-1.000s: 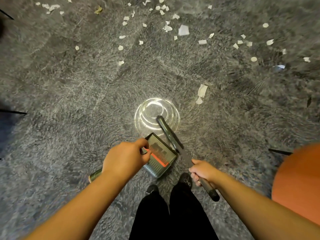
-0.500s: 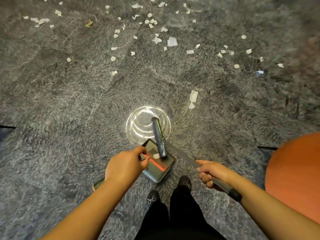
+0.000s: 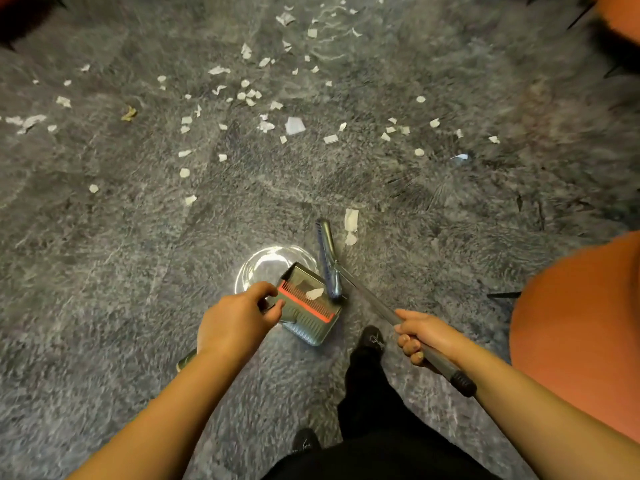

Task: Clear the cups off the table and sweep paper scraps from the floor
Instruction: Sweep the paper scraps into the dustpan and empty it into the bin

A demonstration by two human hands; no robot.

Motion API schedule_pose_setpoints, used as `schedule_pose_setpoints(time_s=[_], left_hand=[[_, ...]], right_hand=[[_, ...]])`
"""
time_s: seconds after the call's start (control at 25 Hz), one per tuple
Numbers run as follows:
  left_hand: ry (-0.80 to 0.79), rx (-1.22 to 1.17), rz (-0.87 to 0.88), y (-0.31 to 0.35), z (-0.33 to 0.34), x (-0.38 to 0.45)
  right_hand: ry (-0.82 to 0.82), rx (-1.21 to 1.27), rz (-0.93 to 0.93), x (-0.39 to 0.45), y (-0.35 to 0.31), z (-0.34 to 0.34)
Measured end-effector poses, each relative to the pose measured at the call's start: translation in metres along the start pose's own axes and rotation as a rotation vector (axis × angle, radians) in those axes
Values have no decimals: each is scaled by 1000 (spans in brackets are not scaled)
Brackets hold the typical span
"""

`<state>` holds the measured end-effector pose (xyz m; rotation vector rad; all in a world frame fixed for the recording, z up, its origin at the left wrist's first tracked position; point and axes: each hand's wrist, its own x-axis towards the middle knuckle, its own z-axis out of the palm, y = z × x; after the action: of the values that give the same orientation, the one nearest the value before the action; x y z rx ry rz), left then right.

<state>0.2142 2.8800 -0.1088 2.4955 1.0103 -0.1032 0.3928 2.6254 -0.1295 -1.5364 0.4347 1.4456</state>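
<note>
My left hand (image 3: 237,322) grips the handle of a grey dustpan (image 3: 306,308) with a red comb strip; a white scrap lies inside the pan. My right hand (image 3: 424,336) holds the broom's long handle (image 3: 446,367). The broom head (image 3: 328,258) stands on the carpet just right of the pan. A clear plastic lid or cup (image 3: 266,268) lies on the floor behind the pan, partly hidden by it. A larger paper scrap (image 3: 350,220) lies beside the broom's far end. Several small paper scraps (image 3: 266,126) are strewn farther out.
Grey shaggy carpet (image 3: 121,254) covers the floor. An orange rounded seat (image 3: 581,323) is at my right, another orange shape (image 3: 620,12) at the top right. Dark thin legs (image 3: 504,295) stick out near the seat. My feet (image 3: 372,341) stand below the pan.
The broom head has swung from over the clear lid and pan out to the right of the pan. A white scrap now lies in the pan. The view has shifted back.
</note>
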Motion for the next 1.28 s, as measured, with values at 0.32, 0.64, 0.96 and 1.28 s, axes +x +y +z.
schedule_pose_setpoints(time_s=[0.32,0.64,0.96,1.28], left_hand=[[14,45,-3,78,-20,148],[-127,192,162,112,-48,288],[-251,296,379,127,-42,406],[-225,351,479,163,-32,468]], right_hand=[[22,21,-28,38,-145,-84],[136,91,-47,85,-251,-104],[237,151,-31,134,-313,-94],[223,139,65,211,-352,-96]])
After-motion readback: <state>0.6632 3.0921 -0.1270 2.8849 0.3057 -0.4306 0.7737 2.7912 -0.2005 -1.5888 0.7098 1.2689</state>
